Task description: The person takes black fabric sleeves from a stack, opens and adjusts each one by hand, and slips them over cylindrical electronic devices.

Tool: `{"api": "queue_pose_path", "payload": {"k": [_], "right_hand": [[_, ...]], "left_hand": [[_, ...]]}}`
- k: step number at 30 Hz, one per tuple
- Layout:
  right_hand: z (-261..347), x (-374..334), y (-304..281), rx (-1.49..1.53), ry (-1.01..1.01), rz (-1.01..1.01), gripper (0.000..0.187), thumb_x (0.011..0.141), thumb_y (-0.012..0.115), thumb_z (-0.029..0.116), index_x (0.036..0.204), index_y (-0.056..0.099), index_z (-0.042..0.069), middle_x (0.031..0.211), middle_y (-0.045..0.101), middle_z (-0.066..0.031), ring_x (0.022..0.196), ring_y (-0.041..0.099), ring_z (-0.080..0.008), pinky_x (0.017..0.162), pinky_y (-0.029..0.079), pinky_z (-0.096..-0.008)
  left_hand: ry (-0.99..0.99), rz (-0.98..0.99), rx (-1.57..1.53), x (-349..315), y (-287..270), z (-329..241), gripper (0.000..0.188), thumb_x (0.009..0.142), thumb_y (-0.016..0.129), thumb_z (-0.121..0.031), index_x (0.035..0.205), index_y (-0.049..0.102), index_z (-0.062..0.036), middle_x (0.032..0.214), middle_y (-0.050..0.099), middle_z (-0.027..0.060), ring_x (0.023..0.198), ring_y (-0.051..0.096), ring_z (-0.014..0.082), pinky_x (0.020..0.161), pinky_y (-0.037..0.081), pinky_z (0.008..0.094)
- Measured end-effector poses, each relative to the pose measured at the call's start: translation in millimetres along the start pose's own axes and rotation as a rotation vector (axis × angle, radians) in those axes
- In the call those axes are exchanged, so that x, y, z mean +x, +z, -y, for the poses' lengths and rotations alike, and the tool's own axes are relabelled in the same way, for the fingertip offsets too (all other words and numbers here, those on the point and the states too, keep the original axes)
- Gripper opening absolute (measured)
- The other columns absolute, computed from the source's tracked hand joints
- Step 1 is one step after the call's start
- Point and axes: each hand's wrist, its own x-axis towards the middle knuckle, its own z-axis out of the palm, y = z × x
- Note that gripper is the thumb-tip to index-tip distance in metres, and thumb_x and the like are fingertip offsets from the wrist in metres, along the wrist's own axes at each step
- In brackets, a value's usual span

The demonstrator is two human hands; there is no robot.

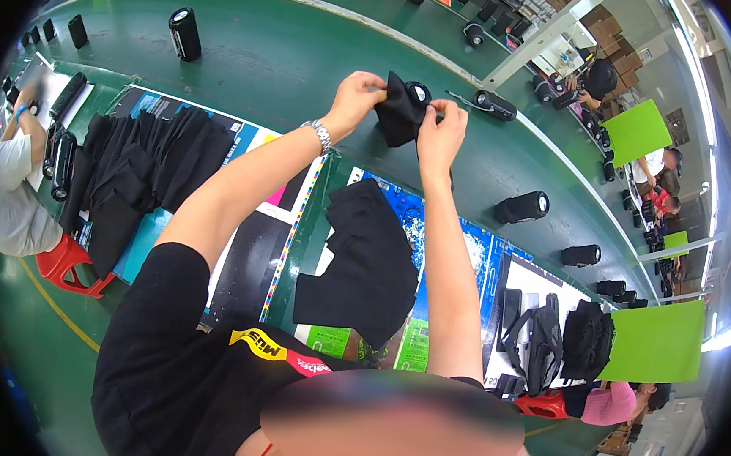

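Both of my hands are stretched out over the green conveyor surface, pinching a black fabric pouch (398, 122) between them. My left hand (355, 104), with a metal watch on its wrist, grips the pouch's left edge. My right hand (441, 136) has thumb and fingers closed on its right side. The round end of a black cylindrical speaker (418, 93) shows at the pouch's upper edge; whether it sits inside or behind the cloth I cannot tell. A fanned stack of black pouches (371, 266) lies on the table in front of me.
Black cylindrical speakers stand or lie along the green conveyor (268, 47), among them one speaker (185, 34) at far left and another (522, 207) at right. More black pouches (150, 162) are piled left. A co-worker's grey sleeve (12, 195) shows at left, black bags (535, 342) at right.
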Motion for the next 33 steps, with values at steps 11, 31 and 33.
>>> {"api": "queue_pose_path", "payload": {"k": [11,31,33], "right_hand": [[-77.3,37.7,43.8,0.479,0.559,0.046,0.014,0.086,0.065,0.014,0.083,0.063,0.001,0.076,0.063,-0.0100,0.074,0.062,-0.0247,0.069,0.047,-0.0387],[-79.5,26.4,35.3,0.260,0.754,0.644,0.017,0.078,0.067,0.013,0.084,0.069,-0.003,0.074,0.067,-0.0126,0.061,0.062,-0.0208,0.055,0.048,-0.0339],[-75.9,26.1,30.0,0.276,0.798,0.676,0.015,0.078,0.067,0.012,0.083,0.070,-0.002,0.074,0.066,-0.0122,0.060,0.062,-0.0202,0.054,0.048,-0.0336]], "left_hand": [[-0.518,0.149,-0.224,43.2,39.1,5.6,0.016,0.090,0.058,-0.012,0.101,0.065,-0.0027,0.090,0.063,0.0032,0.081,0.062,0.0118,0.072,0.051,0.0276],[-1.047,0.202,-0.056,63.0,21.5,8.0,0.045,0.086,0.066,-0.041,0.107,0.064,-0.0015,0.097,0.066,0.0065,0.082,0.064,0.0192,0.071,0.053,0.0277],[-0.937,0.343,-0.160,46.8,41.9,12.2,0.046,0.086,0.066,-0.042,0.106,0.064,-0.0004,0.096,0.067,0.0070,0.080,0.064,0.0187,0.070,0.053,0.0283]]}}
